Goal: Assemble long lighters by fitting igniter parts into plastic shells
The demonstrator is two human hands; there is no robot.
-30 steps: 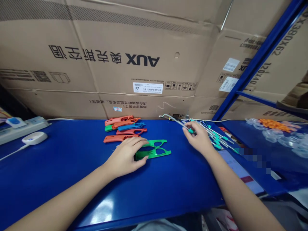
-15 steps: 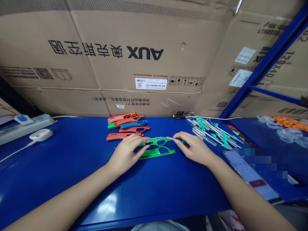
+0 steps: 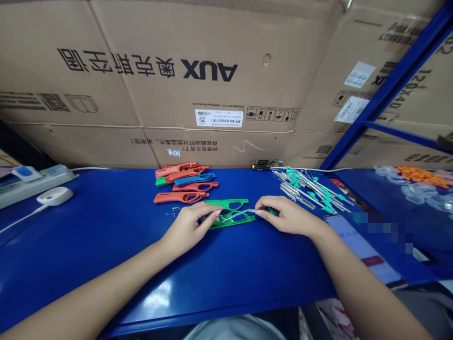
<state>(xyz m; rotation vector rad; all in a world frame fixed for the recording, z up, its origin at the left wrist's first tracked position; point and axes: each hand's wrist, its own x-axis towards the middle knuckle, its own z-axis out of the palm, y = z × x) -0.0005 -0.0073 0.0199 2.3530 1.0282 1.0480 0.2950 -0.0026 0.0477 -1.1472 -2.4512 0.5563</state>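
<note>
Head view: blue desk (image 3: 170,283). Right hand (image 3: 292,216), right of the green plastic handle halves (image 3: 226,225), closed round a slim silver metal rod (image 3: 252,210); left hand (image 3: 187,227), at their left end, pinched on a thin white wire (image 3: 236,215) above them.

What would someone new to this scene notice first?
Probably the big cardboard sheet behind the blue table, its AUX lettering upside down. Next, two green plastic handle shells between the left hand and right hand, with orange-red ones farther back.
</note>
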